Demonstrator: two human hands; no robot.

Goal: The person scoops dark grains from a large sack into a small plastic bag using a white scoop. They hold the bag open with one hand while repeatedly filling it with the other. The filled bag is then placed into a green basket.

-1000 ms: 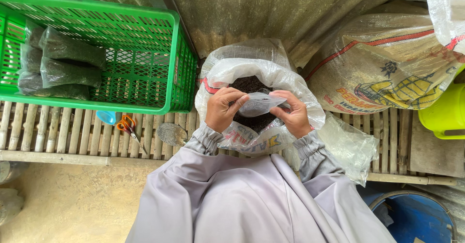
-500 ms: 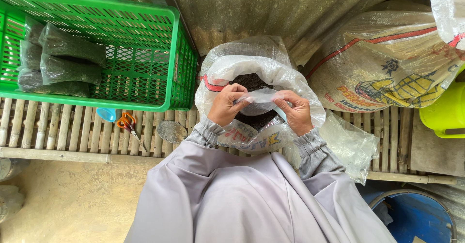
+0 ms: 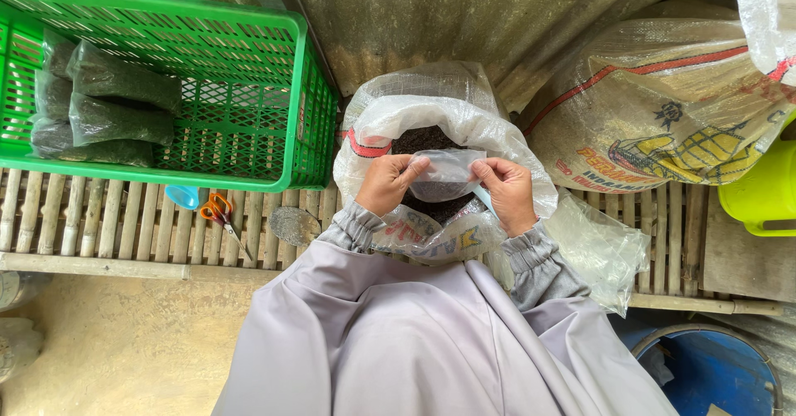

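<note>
Left hand (image 3: 387, 182) and right hand (image 3: 507, 191) each pinch an edge of a small clear plastic bag (image 3: 448, 173), fingers closed on its mouth, held over the open white sack (image 3: 373, 138) of dark soil (image 3: 423, 139); rubbing the film apart would likely open it cleanly; farther left sits the green crate (image 3: 249, 93).

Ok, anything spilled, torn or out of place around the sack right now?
Nothing stands out. Both hands, left hand and right hand, hold a small clear bag over the open sack of dark soil; no spill shows. Scissors lie on the slats.
</note>
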